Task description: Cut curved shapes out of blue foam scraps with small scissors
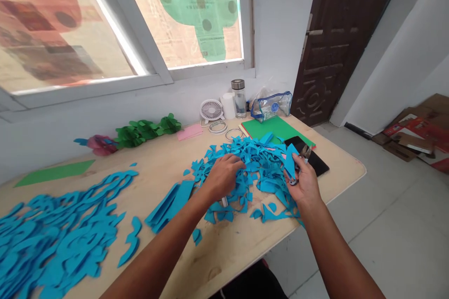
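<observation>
Piece in hand: a bright blue folded paper piece (289,161), long and narrow with a pointed end, held upright over the right edge of the scrap heap.
Right hand (304,180): closed round the piece, with scissors (306,153) in there too, metal blades poking up past the fingers.
Left hand (226,175): over the left part of the heap, fingers bent and pointing in. Can't tell how far it's open or if it's got a scrap.
Scrap heap (245,152): messy pile of small blue offcuts, lots of curved and pointy bits, a few loose ones near the front edge.
Blue strips: folded flat strips (170,206) left of the heap, then a big spread of wavy cutouts (59,238) further left.
Pouch (282,104): see-through with blue trim and a round blue logo, at the back of the wooden table (213,261). Something pale inside, too unclear to name.
Bottle (240,103): clear glass, metal lid on, can't make out how full. White roll (228,105) and small fan (211,110) beside it.
Boxes (421,135): cardboard, heaped on the floor at right, contents unclear.
</observation>
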Demonstrator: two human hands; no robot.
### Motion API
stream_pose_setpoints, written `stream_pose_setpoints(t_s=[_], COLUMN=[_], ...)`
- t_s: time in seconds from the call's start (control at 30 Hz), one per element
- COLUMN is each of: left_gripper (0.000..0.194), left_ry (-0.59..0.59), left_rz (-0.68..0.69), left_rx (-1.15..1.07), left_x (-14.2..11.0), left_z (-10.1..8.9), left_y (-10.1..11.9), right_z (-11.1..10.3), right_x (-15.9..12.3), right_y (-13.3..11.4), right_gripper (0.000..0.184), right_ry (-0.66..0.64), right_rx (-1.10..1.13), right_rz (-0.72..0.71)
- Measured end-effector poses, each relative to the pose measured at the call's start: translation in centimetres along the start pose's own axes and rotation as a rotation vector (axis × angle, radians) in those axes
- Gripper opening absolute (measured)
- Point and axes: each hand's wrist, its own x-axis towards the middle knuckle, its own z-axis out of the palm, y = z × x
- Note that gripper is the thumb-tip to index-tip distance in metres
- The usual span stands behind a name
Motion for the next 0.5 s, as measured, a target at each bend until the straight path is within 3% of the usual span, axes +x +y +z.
stream_pose_setpoints(t_s=[0.17,0.23,0.33,0.4,0.5], left_gripper=[0.025,0.022,0.027,0.025,0.018], left_ry=[0.215,0.198,0.077,0.018,0.019], left_rz=[-0.078,-0.078,-0.126,-0.206,-0.285], left_rx=[-0.009,0.035,0.059,0.030,0.003], left_x=[6.0,8.5,11.5,12.7,13.5], left_z=[-0.6,-0.2,1.2,2.2,3.2], left_y=[1.9,2.4,2.5,2.3,1.6], right_z=[-0.2,-0.1,0.0,0.1,0.3], right_x=[-0.1,-0.3,-0.5,-0.6,-0.5], right_y=[-0.9,-1.1,-0.9,-0.7,-0.6], right_gripper=[0.038,0.037,0.038,0.039,0.041], right_ry=[0.030,0.050,0.050,0.028,0.003], right_rx=[-0.008,-0.010,-0.005,0.004,0.021], right_rz=[-0.061,-0.056,-0.048,-0.031,-0.003])
